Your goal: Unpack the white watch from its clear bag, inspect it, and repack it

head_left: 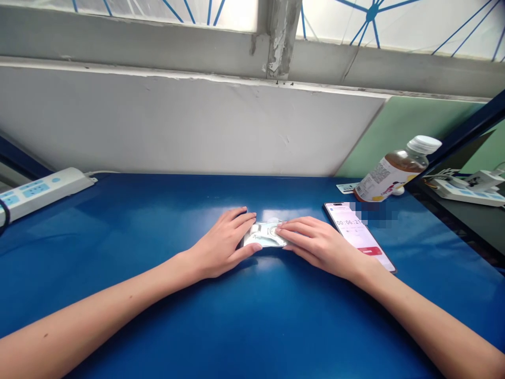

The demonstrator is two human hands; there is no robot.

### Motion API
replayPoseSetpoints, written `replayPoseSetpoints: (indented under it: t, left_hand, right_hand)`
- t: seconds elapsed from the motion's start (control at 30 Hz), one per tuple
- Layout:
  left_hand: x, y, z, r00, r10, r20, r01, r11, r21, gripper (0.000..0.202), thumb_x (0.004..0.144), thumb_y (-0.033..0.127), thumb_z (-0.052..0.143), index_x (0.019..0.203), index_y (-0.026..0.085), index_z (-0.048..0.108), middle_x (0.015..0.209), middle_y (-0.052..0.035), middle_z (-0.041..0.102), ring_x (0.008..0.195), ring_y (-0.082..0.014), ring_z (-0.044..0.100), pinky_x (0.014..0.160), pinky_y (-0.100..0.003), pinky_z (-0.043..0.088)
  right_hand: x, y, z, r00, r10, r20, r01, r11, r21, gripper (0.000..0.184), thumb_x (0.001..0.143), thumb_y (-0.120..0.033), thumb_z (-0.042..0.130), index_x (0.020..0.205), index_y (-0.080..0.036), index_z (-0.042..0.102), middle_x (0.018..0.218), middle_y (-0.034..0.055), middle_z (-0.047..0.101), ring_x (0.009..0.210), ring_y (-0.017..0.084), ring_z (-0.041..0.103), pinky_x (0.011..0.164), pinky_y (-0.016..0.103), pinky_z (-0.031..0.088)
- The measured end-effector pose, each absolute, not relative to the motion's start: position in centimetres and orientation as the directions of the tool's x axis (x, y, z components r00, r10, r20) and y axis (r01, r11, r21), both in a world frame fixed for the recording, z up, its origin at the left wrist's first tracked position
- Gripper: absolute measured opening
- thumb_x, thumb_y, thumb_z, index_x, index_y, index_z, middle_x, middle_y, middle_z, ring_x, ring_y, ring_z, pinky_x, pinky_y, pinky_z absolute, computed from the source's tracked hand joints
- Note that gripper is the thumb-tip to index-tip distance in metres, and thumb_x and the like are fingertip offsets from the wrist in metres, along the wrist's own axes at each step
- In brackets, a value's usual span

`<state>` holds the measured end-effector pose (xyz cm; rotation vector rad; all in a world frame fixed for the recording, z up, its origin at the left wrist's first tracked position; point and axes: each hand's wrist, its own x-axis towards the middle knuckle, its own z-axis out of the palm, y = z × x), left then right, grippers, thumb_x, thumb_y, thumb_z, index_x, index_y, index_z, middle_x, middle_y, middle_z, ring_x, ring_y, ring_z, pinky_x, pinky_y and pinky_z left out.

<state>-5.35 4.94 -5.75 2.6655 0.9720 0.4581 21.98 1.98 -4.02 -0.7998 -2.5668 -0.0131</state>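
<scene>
A small flat pale item (264,236) with a shiny, clear-looking surface and a dark edge lies on the blue table in front of me. Its exact kind I cannot make out. My left hand (223,245) holds its left end, fingers along the far side and thumb at the near edge. From the other side, my right hand (319,242) grips the right end, with fingertips pressed on its top. The fingers cover both ends of the item.
Right of my right hand lies a phone (365,239) showing a running timer. Behind it stands a white-capped drink bottle (390,171) beside a small card (346,188). Power strips sit at the left (47,190) and far right (469,190). A pale wall (189,121) backs the blue table (252,321).
</scene>
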Motion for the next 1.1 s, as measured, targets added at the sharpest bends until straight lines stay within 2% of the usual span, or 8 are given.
replayPoseSetpoints:
  t: [0.13, 0.27, 0.4, 0.5, 0.63, 0.77, 0.93, 1.1]
  left_hand:
    - [-5.5, 4.8, -5.6, 0.751, 0.613, 0.246, 0.512, -0.776, 0.369, 0.050, 0.104, 0.049, 0.034, 0.134, 0.015, 0.055, 0.140, -0.0150, 0.057, 0.136, -0.0324, 0.045, 0.114, -0.053, 0.035]
    - [-5.3, 4.4, -5.4, 0.723, 0.582, 0.372, 0.461, -0.808, 0.368, 0.038, 0.102, 0.034, 0.045, 0.135, 0.016, 0.051, 0.131, -0.0133, 0.062, 0.124, -0.0286, 0.055, 0.108, -0.048, 0.044]
    - [-5.2, 4.1, -5.8, 0.629, 0.584, 0.513, 0.444, -0.811, 0.380, 0.055, 0.097, 0.021, 0.053, 0.148, 0.023, 0.032, 0.127, -0.0095, 0.064, 0.118, -0.0235, 0.061, 0.101, -0.041, 0.050]
    - [-5.2, 4.1, -6.0, 0.603, 0.570, 0.558, 0.428, -0.822, 0.376, 0.062, 0.096, 0.018, 0.054, 0.152, 0.027, 0.027, 0.122, -0.0067, 0.066, 0.112, -0.0209, 0.065, 0.098, -0.037, 0.053]
    - [-5.3, 4.1, -6.0, 0.621, 0.556, 0.552, 0.445, -0.830, 0.336, 0.062, 0.096, 0.020, 0.055, 0.152, 0.028, 0.029, 0.128, -0.0085, 0.063, 0.114, -0.0233, 0.065, 0.097, -0.037, 0.054]
    - [-5.4, 4.2, -6.0, 0.669, 0.559, 0.490, 0.440, -0.829, 0.346, 0.064, 0.094, 0.026, 0.060, 0.151, 0.027, 0.031, 0.131, -0.0103, 0.060, 0.116, -0.0253, 0.062, 0.098, -0.039, 0.054]
    - [-5.3, 4.4, -5.8, 0.713, 0.586, 0.385, 0.454, -0.804, 0.385, 0.067, 0.089, 0.031, 0.066, 0.148, 0.025, 0.036, 0.137, -0.0121, 0.055, 0.127, -0.0296, 0.054, 0.105, -0.046, 0.049]
    - [-5.1, 4.5, -5.8, 0.732, 0.590, 0.340, 0.476, -0.800, 0.365, 0.067, 0.086, 0.034, 0.068, 0.145, 0.018, 0.040, 0.138, -0.0142, 0.056, 0.133, -0.0328, 0.046, 0.110, -0.050, 0.044]
  right_hand:
    - [21.9, 1.9, -3.5, -0.674, 0.544, 0.499, 0.554, 0.820, -0.146, 0.026, 0.101, -0.019, 0.049, 0.120, -0.018, 0.066, 0.102, 0.0109, 0.077, 0.088, 0.024, 0.073, 0.076, 0.038, 0.059]
    - [22.0, 1.7, -3.7, -0.593, 0.582, 0.556, 0.556, 0.796, -0.240, 0.023, 0.099, -0.019, 0.053, 0.117, -0.018, 0.067, 0.098, 0.0096, 0.078, 0.085, 0.023, 0.074, 0.077, 0.036, 0.060]
    - [21.9, 1.4, -4.3, -0.521, 0.637, 0.568, 0.552, 0.759, -0.346, 0.025, 0.098, -0.019, 0.053, 0.121, -0.020, 0.065, 0.104, 0.0087, 0.078, 0.088, 0.022, 0.075, 0.079, 0.034, 0.060]
    - [21.8, 1.4, -4.6, -0.481, 0.685, 0.547, 0.547, 0.722, -0.423, 0.029, 0.099, -0.020, 0.052, 0.126, -0.022, 0.061, 0.112, 0.0084, 0.075, 0.094, 0.022, 0.074, 0.081, 0.035, 0.060]
    - [21.8, 1.5, -4.8, -0.422, 0.718, 0.553, 0.547, 0.689, -0.476, 0.036, 0.100, -0.019, 0.049, 0.134, -0.024, 0.055, 0.122, 0.0096, 0.070, 0.105, 0.023, 0.070, 0.088, 0.038, 0.059]
    - [21.8, 1.7, -5.0, -0.410, 0.731, 0.546, 0.570, 0.672, -0.472, 0.036, 0.100, -0.019, 0.046, 0.135, -0.025, 0.054, 0.124, 0.0110, 0.066, 0.108, 0.024, 0.068, 0.090, 0.040, 0.058]
    - [21.9, 2.0, -5.4, -0.474, 0.745, 0.469, 0.587, 0.664, -0.462, 0.035, 0.101, -0.018, 0.043, 0.134, -0.023, 0.053, 0.126, 0.0127, 0.062, 0.111, 0.025, 0.066, 0.094, 0.042, 0.057]
    - [21.9, 2.0, -5.4, -0.499, 0.772, 0.393, 0.595, 0.635, -0.493, 0.033, 0.102, -0.021, 0.042, 0.133, -0.023, 0.054, 0.125, 0.0118, 0.064, 0.110, 0.025, 0.066, 0.095, 0.041, 0.056]
